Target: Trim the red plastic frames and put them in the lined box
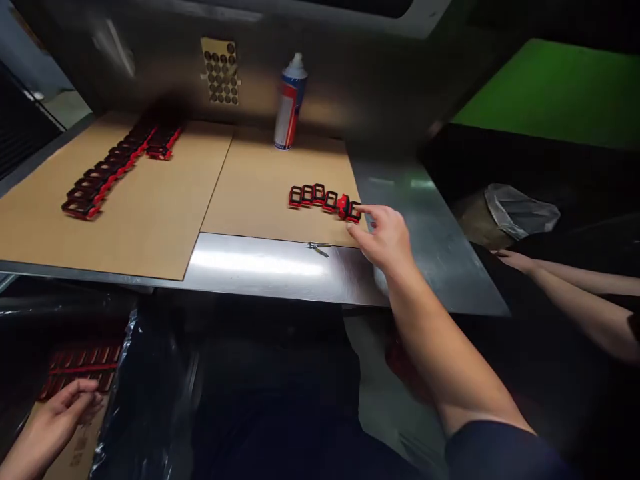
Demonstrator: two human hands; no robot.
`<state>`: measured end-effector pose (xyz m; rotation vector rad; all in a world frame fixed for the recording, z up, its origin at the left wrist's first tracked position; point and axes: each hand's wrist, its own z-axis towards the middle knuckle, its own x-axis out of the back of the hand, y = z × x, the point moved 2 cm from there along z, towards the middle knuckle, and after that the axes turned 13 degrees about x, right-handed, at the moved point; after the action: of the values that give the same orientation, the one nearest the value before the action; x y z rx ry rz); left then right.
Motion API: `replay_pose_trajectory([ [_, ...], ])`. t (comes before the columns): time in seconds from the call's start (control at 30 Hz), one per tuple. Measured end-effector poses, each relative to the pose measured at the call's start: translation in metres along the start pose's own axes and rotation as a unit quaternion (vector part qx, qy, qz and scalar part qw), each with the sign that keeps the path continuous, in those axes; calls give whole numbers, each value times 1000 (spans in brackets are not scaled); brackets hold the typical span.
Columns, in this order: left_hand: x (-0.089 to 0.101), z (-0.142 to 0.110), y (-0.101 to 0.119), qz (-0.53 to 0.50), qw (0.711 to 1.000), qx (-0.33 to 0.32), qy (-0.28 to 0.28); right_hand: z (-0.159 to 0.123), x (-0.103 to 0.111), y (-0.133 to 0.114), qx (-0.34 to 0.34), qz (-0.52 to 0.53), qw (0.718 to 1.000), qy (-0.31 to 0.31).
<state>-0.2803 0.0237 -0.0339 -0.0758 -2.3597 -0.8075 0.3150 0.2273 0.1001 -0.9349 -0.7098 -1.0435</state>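
My right hand (384,239) reaches over the cardboard. Its thumb and index finger close on the end piece of a short row of small red-and-black plastic frames (319,193). A red-and-black piece beside it in the row is turned a different way from the others. Low at the left, my left hand (53,423) hovers at the rows of similar red-and-black parts (83,360) in a plastic-lined box. Its fingers are loosely curled with a small gap at the thumb, and nothing shows between them. Small cutting pliers (318,249) lie by the cardboard's front edge.
Cardboard sheets (165,220) cover much of the metal table (260,263). A long row of red-and-black frames (107,170) and a shorter one stand at left. A spray can (291,103) stands at the back. A co-worker's arms (565,280) and a lined bin (520,213) are at right.
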Motion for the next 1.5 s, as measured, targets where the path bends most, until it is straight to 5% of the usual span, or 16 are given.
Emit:
replay_pose_trajectory([
  [0.1,-16,-36,23,-21,997,-32,-72,30,-25,12,-36,-32,998,-51],
  [0.27,-87,-105,81,121,957,-199,-174,39,-48,6,-124,-69,990,-16],
  [0.5,-161,-166,132,128,882,-335,-305,27,-28,44,-130,-40,991,-1],
  [0.6,-188,-186,143,34,859,-288,-422,-5,-4,30,-118,-31,992,25],
  [0.67,-208,-198,153,-119,842,-195,-489,-42,9,-4,-70,-12,996,54],
  [0.73,-227,-208,165,-274,810,-115,-506,-86,16,-54,68,53,990,114],
  [0.8,-242,-213,176,-374,781,-58,-497,-129,12,-102,183,117,971,97],
  [0.93,-249,-204,176,-413,792,62,-445,-186,-2,-147,199,194,958,67],
  [1.1,-235,-193,149,-343,781,118,-508,-202,-6,-126,74,355,932,-20],
  [1.2,-230,-196,139,-312,755,97,-569,-199,-12,-120,36,490,862,-124],
  [1.27,-230,-197,135,-306,751,78,-580,-196,-14,-124,35,533,835,-131],
  [1.5,-228,-189,128,-257,809,52,-526,-194,-14,-133,29,504,855,-121],
])
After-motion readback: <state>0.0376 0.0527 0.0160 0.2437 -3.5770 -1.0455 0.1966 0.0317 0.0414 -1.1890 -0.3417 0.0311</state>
